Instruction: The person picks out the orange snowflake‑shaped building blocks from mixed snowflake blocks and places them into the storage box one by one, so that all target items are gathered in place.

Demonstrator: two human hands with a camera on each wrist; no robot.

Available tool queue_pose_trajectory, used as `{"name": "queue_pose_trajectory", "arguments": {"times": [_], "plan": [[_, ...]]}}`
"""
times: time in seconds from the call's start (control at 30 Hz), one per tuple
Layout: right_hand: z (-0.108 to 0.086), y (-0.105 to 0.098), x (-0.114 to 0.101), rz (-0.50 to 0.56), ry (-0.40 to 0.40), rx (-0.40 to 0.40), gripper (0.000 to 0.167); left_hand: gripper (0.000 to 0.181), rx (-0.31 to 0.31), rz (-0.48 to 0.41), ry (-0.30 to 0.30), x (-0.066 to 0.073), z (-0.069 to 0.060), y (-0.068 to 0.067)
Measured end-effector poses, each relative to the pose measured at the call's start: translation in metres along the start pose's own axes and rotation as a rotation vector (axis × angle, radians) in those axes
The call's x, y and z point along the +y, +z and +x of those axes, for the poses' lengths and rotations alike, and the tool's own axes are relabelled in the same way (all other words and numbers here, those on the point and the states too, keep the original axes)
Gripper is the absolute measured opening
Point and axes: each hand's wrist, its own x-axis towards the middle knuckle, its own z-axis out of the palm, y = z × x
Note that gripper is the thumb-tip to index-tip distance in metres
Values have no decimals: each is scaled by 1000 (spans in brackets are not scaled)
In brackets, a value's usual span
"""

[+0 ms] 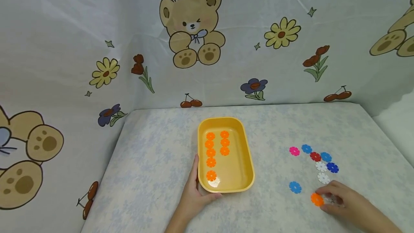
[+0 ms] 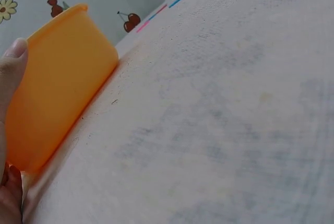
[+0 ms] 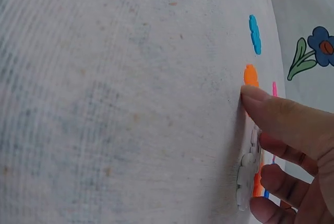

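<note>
A yellow plastic tray (image 1: pixel 237 168) holds orange flower-shaped discs: a column of several on its left and three further right. My left hand (image 1: pixel 194 193) grips the tray's near left corner, fingers along the side and thumb across the near end. In the left wrist view the thumb (image 2: pixel 14 59) lies against the tray wall (image 2: pixel 62 78). On the right, my right hand (image 1: pixel 347 202) pinches an orange flower disc (image 1: pixel 317 199) between thumb and index finger at the table surface. White discs (image 3: pixel 245 182) and some orange lie beneath that hand, partly hidden by its fingers.
Beyond the right hand lie loose discs: pink (image 1: pixel 294 151), red (image 1: pixel 315 156), dark blue (image 1: pixel 332 167), white (image 1: pixel 323 178) and several light blue, one of them (image 1: pixel 295 187) nearer the tray. A patterned cloth (image 1: pixel 233 67) hangs behind the table's far edge.
</note>
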Motion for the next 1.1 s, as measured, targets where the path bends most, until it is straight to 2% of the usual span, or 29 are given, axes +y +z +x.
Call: {"name": "queue_pose_trajectory", "arguments": {"times": [0.1,0.2,0.33,0.43,0.57,0.7,0.8,0.93,1.1], "plan": [[-2,1,1,40,-89,26,35,127,2,-8,-21,0,0,0],[-1,1,2,61,-133,31,34,128,6,-13,-31,0,-1,0],[1,1,0,110,-135,0,27,128,8,-16,-13,0,-2,0],[2,-2,0,152,-177,-16,20,128,6,-13,-10,0,-2,0],[10,-17,-7,260,-241,-93,18,128,4,-1,-16,0,-2,-1],[30,-35,-22,344,-309,-175,19,127,9,10,-18,0,-1,-1],[50,-47,-39,360,-396,-188,17,127,12,2,-16,-1,0,-1],[80,-63,-71,335,-463,-201,14,126,11,-5,-17,-3,1,0],[116,-80,-117,285,-481,-238,13,125,17,9,-29,-3,1,0]]}}
